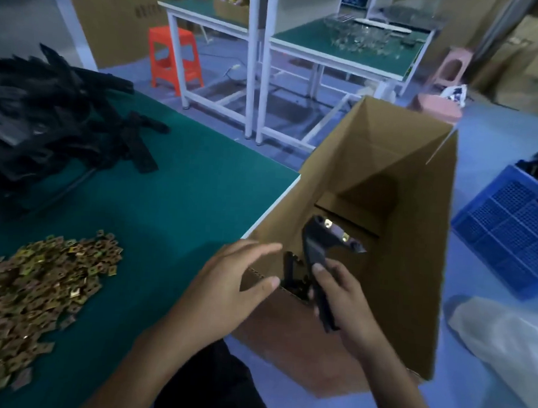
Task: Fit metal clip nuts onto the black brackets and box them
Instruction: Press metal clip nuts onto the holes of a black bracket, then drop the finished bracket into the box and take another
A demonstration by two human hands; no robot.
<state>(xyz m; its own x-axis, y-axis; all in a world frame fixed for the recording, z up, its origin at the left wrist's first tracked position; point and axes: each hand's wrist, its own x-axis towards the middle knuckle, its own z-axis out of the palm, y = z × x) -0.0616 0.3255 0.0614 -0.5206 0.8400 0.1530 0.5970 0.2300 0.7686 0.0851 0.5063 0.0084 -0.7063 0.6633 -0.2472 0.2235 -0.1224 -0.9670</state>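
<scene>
My right hand (346,304) grips a black bracket (318,250) by its lower end, over the open cardboard box (415,242). Two brass-coloured clip nuts (328,222) show on the bracket's upper end. My left hand (235,283) hovers open with spread fingers at the box's near left rim, holding nothing. Another black bracket (290,273) lies inside the box by the near wall. A heap of loose clip nuts (29,288) sits on the green table at the lower left. A pile of bare black brackets (48,117) covers the table's far left.
The green table (184,193) ends at a white edge touching the box. A blue plastic crate (509,229) stands on the floor at right. An orange stool (175,58), pink stools and more green-topped benches (347,55) stand behind. White cloth lies lower right.
</scene>
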